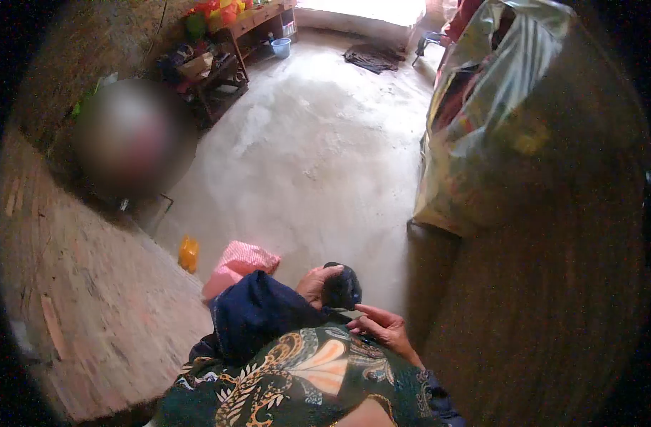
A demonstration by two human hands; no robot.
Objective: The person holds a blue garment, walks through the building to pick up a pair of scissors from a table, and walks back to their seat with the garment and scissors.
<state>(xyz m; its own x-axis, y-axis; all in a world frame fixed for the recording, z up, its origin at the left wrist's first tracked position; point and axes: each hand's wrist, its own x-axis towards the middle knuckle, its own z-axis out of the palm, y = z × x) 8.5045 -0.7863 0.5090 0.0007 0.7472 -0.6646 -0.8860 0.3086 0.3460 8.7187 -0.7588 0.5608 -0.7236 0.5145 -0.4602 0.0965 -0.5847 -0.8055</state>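
My left hand point(312, 285) is closed around the side of a dark, rounded object point(342, 287) in front of my body; its exact kind I cannot make out. Close to the lower right edge of that object is my right hand point(384, 328), its index finger stretched toward it and the other fingers partly bent and apart. Nothing shows in the right hand. Dark blue cloth point(258, 313) covers my left forearm. A pink and white checked bag or cloth point(241, 263) lies just beyond it, with a yellow-orange container point(189, 254) to its left.
A wooden board surface point(97, 285) runs along the left. On the right stands a rack under a clear plastic cover point(482, 135). A blue bucket point(281, 48), a wooden table point(258, 20) and a dark mat point(374, 58) are farther off on the concrete floor point(311, 156).
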